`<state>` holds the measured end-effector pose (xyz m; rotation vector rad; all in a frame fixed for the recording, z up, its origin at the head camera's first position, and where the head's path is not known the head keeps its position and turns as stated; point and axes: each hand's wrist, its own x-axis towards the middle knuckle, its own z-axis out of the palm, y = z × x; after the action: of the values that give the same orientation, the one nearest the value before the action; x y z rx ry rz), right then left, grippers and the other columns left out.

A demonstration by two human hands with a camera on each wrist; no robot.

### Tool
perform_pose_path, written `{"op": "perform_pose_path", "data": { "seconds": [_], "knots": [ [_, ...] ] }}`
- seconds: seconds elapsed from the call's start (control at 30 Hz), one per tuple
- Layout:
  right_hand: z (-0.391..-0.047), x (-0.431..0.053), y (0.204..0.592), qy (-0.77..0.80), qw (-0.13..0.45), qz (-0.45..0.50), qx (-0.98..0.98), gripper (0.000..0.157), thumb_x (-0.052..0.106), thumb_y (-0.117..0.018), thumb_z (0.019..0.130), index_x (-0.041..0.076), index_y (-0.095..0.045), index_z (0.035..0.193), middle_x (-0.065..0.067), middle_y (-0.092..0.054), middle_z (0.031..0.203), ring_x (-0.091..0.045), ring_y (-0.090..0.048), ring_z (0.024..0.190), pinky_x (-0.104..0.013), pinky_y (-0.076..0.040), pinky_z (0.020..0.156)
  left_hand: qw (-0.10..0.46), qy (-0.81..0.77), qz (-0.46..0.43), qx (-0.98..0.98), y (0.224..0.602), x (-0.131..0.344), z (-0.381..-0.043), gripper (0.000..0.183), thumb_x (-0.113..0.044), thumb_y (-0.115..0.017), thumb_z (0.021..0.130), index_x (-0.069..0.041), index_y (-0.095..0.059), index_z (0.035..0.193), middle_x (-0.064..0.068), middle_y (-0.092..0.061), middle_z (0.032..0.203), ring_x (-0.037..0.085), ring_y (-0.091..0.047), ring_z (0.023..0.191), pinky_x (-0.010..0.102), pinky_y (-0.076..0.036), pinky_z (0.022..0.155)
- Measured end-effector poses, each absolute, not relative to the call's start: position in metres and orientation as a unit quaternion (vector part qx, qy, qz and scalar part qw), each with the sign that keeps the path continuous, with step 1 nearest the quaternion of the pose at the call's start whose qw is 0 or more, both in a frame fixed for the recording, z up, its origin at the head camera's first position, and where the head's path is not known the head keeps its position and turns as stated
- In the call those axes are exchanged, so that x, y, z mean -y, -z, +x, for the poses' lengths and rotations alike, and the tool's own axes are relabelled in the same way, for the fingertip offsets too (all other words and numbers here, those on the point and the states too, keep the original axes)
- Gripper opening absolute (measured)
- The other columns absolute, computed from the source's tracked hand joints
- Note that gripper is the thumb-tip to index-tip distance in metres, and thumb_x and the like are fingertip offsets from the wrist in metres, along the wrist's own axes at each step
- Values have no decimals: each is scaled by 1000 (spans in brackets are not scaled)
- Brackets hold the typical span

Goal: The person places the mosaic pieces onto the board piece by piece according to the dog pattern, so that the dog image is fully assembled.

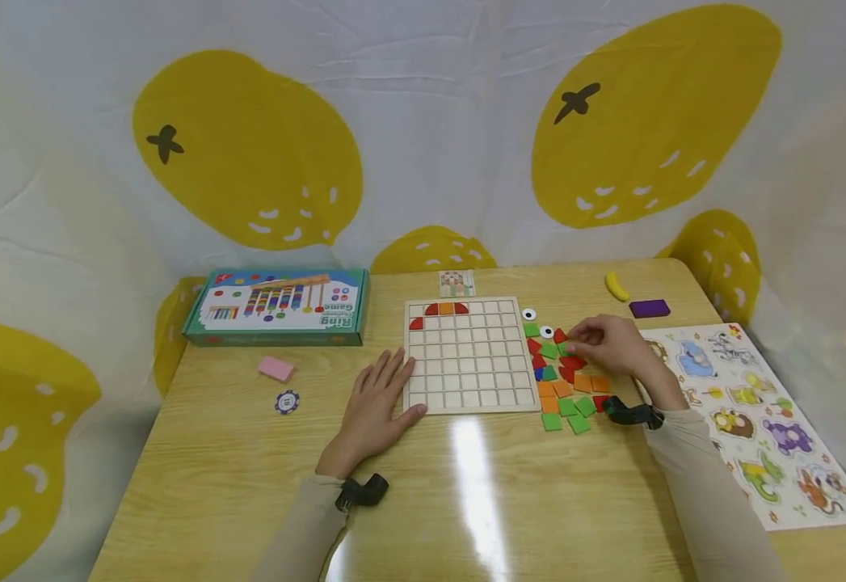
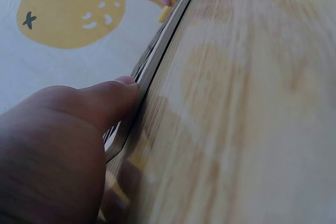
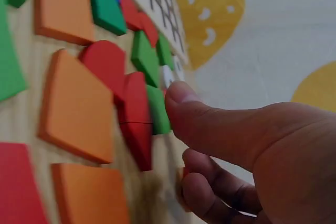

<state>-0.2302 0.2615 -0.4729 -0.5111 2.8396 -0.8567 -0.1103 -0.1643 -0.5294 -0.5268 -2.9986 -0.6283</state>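
Observation:
A square wooden grid board (image 1: 469,361) lies on the table, with red curved pieces (image 1: 461,308) and an orange square (image 1: 446,308) in its upper left cells. My left hand (image 1: 375,408) rests with fingers spread along the board's left side; its thumb touches the board's near edge (image 2: 142,90) in the left wrist view. Over the loose coloured pieces right of the board is my right hand (image 1: 609,346), fingers bent and thumb apart from them. Its thumb tip overlaps a green piece (image 3: 157,109), and a small orange-red edge (image 3: 181,188) shows beside its fingertips.
Left of the board are a Ring Game box (image 1: 277,307), a pink block (image 1: 276,369) and a round chip (image 1: 287,402). A pattern card (image 1: 456,283) lies behind it. On the right are a toy banana (image 1: 616,287), a purple block (image 1: 650,308) and an animal puzzle board (image 1: 746,404).

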Motion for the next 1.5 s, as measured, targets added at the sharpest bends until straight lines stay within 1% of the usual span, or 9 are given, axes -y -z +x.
{"op": "perform_pose_path", "data": {
  "seconds": [0.17,0.37,0.47,0.63,0.73,0.9,1.07,1.27,1.5],
  "knots": [
    [-229,-263,484,286,81,-158,-942,31,34,-76,88,8,-69,104,-6,-66,92,-17,-60,79,-31,-47,71,19,209,-166,964,530,166,-111,79,-65,-45,95,-23,-22,159,0,-11,166,25,-3,153,51,-7,118],
    [-228,-264,480,312,73,-165,-933,22,27,-74,90,9,-65,100,-6,-65,89,-17,-60,77,-28,-48,69,25,206,-170,963,531,166,-111,79,-65,-44,95,-23,-23,159,1,-13,166,27,-6,153,52,-9,118],
    [-229,-256,471,365,79,-173,-911,23,24,-67,96,7,-63,112,-10,-65,93,-23,-62,79,-29,-49,68,29,205,-171,963,531,165,-110,78,-64,-46,95,-22,-25,158,2,-13,166,27,-7,153,53,-10,118],
    [-238,-211,461,487,112,-191,-845,36,25,-58,101,8,-56,133,-24,-62,105,-41,-61,87,-41,-52,70,33,204,-168,964,531,166,-110,78,-63,-48,95,-21,-27,158,2,-15,165,28,-8,153,54,-11,117],
    [-246,-171,467,522,104,-209,-820,34,26,-63,98,10,-60,128,-20,-64,105,-40,-62,88,-41,-53,70,30,206,-167,964,531,166,-110,78,-64,-47,95,-22,-27,158,2,-14,166,28,-7,153,54,-10,118],
    [-255,-102,483,504,58,-247,-825,31,25,-76,87,13,-67,114,-5,-69,99,-23,-65,84,-33,-52,72,32,209,-167,963,532,166,-111,78,-64,-48,94,-23,-27,158,1,-14,165,27,-8,153,53,-10,118],
    [-255,-48,493,443,37,-260,-857,33,27,-86,77,13,-74,104,-2,-65,95,-16,-59,78,-32,-49,71,37,205,-173,963,533,165,-112,77,-64,-47,95,-23,-28,157,1,-16,165,28,-8,153,54,-11,117],
    [-254,-27,497,366,38,-258,-894,35,37,-89,72,20,-78,101,-3,-57,81,-17,-49,70,-33,-40,64,37,197,-179,963,530,166,-112,77,-64,-45,96,-21,-29,157,3,-16,165,29,-9,152,55,-12,117],
    [-255,-30,499,382,50,-261,-885,26,30,-85,78,18,-79,100,2,-67,89,-15,-56,75,-32,-45,68,35,201,-174,963,527,164,-111,80,-63,-47,96,-17,-27,158,3,-17,165,28,-9,152,54,-12,117]
  ]
}}
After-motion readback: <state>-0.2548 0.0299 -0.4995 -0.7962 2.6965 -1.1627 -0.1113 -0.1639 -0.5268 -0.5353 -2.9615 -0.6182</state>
